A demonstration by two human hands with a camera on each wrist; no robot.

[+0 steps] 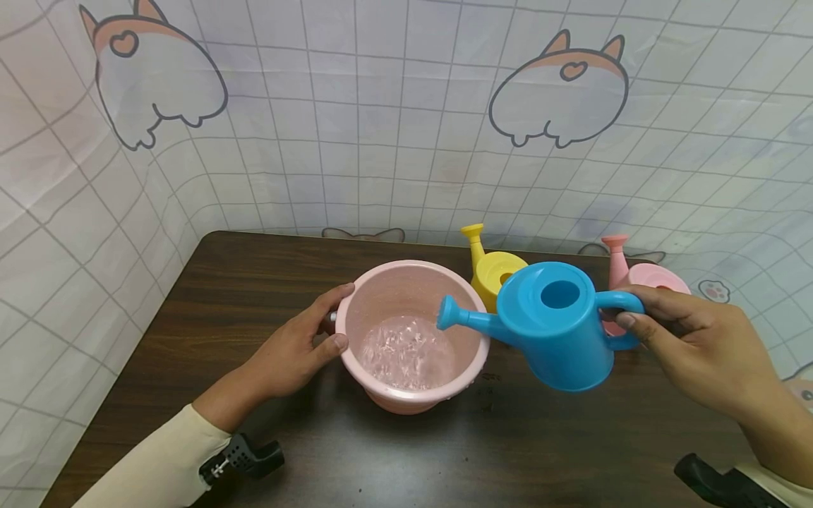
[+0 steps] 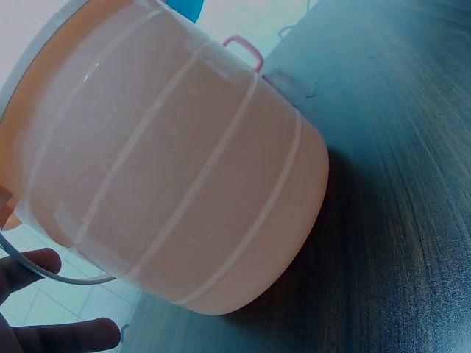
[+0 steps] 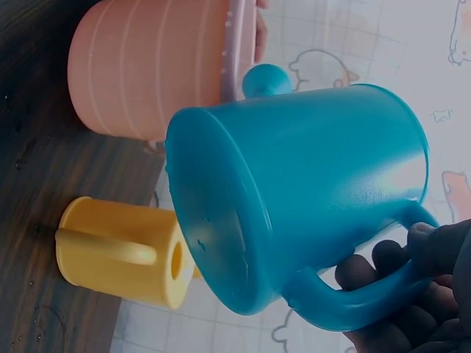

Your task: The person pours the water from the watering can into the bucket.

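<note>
A pink bucket (image 1: 413, 396) with rippling water (image 1: 406, 353) in it stands on the dark table. My left hand (image 1: 295, 346) touches the left of its rim with spread thumb and fingers. Two straight fingers (image 2: 70, 336) show beside the bucket's wire handle (image 2: 70, 279) in the left wrist view. Fingers of my right hand (image 1: 711, 346) curl round the handle of a blue watering can (image 1: 565, 346), held up off the table. The can's spout (image 1: 466, 317) reaches over the bucket's right rim. No stream from the spout is visible.
Behind the blue can stands a yellow watering can (image 1: 489, 279). A pink watering can (image 1: 654, 276) sits at the back right, partly hidden by my right hand and the blue can. Wet drops dot the wooden table (image 1: 444, 458). A grid-patterned curtain (image 1: 381, 141) hangs behind.
</note>
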